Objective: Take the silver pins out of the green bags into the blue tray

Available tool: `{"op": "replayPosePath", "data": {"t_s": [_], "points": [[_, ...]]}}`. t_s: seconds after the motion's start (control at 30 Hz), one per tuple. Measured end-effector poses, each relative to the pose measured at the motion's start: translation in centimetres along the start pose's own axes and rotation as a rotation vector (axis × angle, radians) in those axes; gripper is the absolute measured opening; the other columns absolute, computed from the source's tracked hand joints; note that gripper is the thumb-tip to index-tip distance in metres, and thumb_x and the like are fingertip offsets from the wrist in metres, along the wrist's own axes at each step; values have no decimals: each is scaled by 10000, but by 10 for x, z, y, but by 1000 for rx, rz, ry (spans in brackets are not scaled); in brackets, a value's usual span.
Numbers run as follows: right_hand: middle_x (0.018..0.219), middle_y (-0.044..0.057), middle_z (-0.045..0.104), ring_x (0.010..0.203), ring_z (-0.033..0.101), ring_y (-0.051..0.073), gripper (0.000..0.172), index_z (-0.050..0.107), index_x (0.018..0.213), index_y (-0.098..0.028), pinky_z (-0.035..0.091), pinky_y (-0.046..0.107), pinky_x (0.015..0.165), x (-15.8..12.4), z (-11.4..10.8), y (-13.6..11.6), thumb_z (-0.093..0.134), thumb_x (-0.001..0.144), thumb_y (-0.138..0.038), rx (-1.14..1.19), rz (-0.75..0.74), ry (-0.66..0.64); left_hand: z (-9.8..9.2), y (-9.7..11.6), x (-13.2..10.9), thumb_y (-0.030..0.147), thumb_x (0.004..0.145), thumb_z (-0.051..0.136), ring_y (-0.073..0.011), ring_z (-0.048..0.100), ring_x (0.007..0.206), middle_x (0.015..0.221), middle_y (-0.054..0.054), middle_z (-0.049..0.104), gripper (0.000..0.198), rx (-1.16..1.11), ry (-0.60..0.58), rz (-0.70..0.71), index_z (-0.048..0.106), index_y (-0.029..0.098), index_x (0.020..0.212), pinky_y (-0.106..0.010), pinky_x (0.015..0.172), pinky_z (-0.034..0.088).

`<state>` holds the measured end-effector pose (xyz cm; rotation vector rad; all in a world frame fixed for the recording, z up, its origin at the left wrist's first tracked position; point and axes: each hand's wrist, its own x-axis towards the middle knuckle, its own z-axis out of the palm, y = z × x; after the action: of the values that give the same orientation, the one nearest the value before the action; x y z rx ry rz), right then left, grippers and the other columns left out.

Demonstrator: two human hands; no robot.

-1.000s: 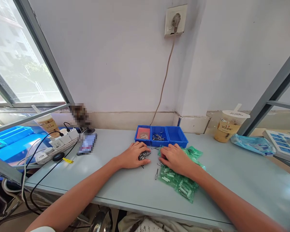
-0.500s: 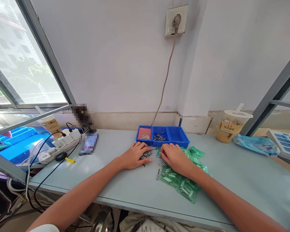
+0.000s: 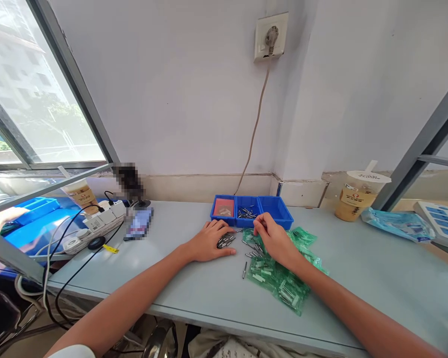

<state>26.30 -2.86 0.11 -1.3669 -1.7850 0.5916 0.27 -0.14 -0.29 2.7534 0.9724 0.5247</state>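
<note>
My left hand (image 3: 209,242) lies on the grey table (image 3: 358,268), fingers curled over a small bunch of metal pins (image 3: 225,241). My right hand (image 3: 272,237) is raised a little above a pile of green plastic packets (image 3: 283,278), its fingertips pinched together just in front of the blue tray; what they hold is too small to make out. Several loose metal pins (image 3: 251,251) lie between the two hands. The blue three-compartment tray (image 3: 280,215) sits against the wall, with pins in its middle compartment and a pinkish pad in the left one.
A lidded drink cup (image 3: 355,196) and a blue plastic bag (image 3: 397,223) stand at the right. A white power strip (image 3: 93,226) with black cables, a phone (image 3: 138,223) and another cup (image 3: 78,191) lie at the left. Another person's hand (image 3: 2,219) shows at the far left.
My right hand has lifted off the green packets and moved toward the tray, its fingers now pinched. My left hand has stayed on the pins. The view has shifted slightly.
</note>
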Motion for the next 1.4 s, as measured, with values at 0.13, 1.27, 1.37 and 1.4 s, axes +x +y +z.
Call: {"op": "replayPosePath", "data": {"t_s": [0.13, 1.27, 1.37, 1.4], "points": [[789, -14, 628, 647, 518, 183, 273, 520, 957, -258, 387, 305, 600, 2, 1, 1, 426, 1041, -500, 168, -5, 37, -1, 0, 3, 606, 1028, 516, -271, 551, 1128, 1206, -89, 612, 456, -10, 31, -14, 652, 257, 1287, -430, 1009, 427], [776, -6, 609, 680, 593, 172, 432, 580, 919, -241, 492, 300, 611, 5, -1, -4, 712, 843, -644, 562, 67, -18, -5, -6, 0, 768, 795, 721, -304, 511, 1160, 1190, -84, 575, 708, -18, -9, 3, 621, 278, 1296, -463, 1056, 395], [724, -31, 565, 652, 571, 173, 412, 533, 911, -254, 483, 304, 603, 6, -2, -5, 692, 858, -630, 522, 55, -7, -4, -7, 0, 765, 808, 709, -302, 514, 1150, 1193, -88, 569, 699, -10, 0, 8, 619, 270, 1294, -460, 1051, 402], [725, -38, 551, 630, 547, 163, 407, 520, 908, -257, 469, 299, 589, 6, -2, -5, 692, 860, -623, 511, 48, 3, -3, -8, 0, 765, 811, 706, -302, 515, 1148, 1198, -89, 566, 696, -7, 3, 8, 620, 268, 1292, -459, 1049, 404]]}}
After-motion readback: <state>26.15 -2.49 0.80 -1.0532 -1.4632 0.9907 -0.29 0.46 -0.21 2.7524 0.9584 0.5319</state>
